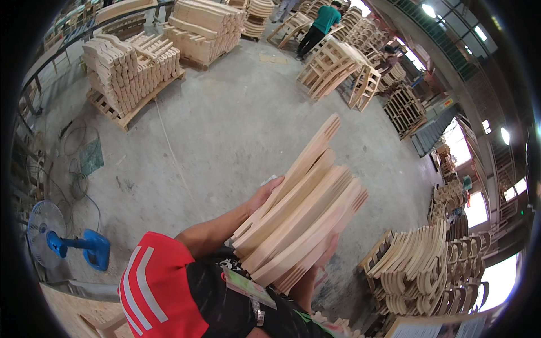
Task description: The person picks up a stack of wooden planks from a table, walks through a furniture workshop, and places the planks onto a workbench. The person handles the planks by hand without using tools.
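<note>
A thick bundle of pale, curved wooden slats (301,217) is held in front of my body, tilted with its far end up and to the right. My left hand (264,196) grips its left side, with the fingertips hidden behind the wood. On the right side, lower down, my right hand (328,252) presses against the outermost slats, mostly hidden by them. The slats lie side by side in several groups, their ends uneven. A flat card or badge (251,286) hangs against my dark clothing just below the bundle.
Stacked wooden parts (132,73) stand on a pallet at far left. A blue fan (84,247) and loose cables lie on the left floor. Curved parts (408,267) are piled at right. Chair frames (332,67) and a person in green (325,22) are farther off.
</note>
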### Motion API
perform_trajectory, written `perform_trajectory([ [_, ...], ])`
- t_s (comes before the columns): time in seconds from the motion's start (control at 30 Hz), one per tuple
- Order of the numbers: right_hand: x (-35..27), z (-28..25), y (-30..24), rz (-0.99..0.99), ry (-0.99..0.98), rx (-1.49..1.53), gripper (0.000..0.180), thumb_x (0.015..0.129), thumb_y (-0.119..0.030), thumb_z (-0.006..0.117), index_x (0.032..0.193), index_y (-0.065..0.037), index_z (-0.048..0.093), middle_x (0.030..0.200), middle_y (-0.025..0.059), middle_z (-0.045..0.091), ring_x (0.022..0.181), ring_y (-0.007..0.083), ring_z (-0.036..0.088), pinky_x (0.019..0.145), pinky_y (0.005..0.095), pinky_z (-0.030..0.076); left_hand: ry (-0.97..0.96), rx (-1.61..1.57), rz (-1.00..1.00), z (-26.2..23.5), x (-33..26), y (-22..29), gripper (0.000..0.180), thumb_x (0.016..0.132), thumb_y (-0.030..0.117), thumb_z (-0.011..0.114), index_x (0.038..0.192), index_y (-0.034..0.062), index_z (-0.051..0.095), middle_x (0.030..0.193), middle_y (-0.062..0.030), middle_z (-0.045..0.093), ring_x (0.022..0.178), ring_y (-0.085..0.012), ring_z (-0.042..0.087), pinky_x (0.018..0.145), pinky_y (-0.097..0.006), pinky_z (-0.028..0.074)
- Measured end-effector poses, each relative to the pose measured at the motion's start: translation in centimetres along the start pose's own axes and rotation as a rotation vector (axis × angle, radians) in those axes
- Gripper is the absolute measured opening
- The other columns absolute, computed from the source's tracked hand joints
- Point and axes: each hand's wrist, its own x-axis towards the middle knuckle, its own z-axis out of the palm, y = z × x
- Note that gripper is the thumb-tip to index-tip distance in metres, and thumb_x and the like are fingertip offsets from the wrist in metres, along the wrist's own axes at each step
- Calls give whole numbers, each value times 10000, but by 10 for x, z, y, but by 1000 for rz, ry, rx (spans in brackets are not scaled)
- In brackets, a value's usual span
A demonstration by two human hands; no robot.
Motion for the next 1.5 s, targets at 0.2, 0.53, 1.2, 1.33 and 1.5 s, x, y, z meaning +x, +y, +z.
perform_trajectory([
  [0.2,156,-82,-29,15,-6,-94,635,1017,-478,277,1435,-5,342,1367,169,482,1220,279,502,1030,405,426,-57,-27,-6,11,162,-9,490,1009,382,459,1364,47,507,1272,-106,616,1127,-190,604,1000,-356,472],
  [0.53,356,-105,-88,-10,253,-93,739,955,-547,367,1463,-16,289,1386,179,444,1253,319,470,1032,443,427,-36,5,-111,-15,416,-40,571,986,433,483,1385,25,485,1304,-136,598,1159,-206,595,1021,-356,457],
  [1.2,774,-354,-168,-406,816,-157,751,950,-557,376,1451,-2,304,1353,184,460,1217,297,479,1007,422,420,-256,84,-711,-57,1013,-194,545,999,424,469,1372,27,498,1293,-106,608,1143,-169,595,1010,-336,459],
  [1.33,863,-435,-189,-430,786,-102,711,955,-539,385,1417,1,351,1313,167,491,1178,270,506,982,403,442,-230,74,-782,-85,1128,-252,516,1003,421,463,1335,32,536,1256,-96,629,1124,-161,600,995,-329,465],
  [1.5,975,-549,-246,-387,792,-2,651,961,-522,407,1365,-12,431,1218,145,565,1082,237,578,927,369,489,-156,180,-738,-57,1276,-315,489,983,431,497,1293,61,573,1170,-93,665,1009,-186,643,931,-348,503],
])
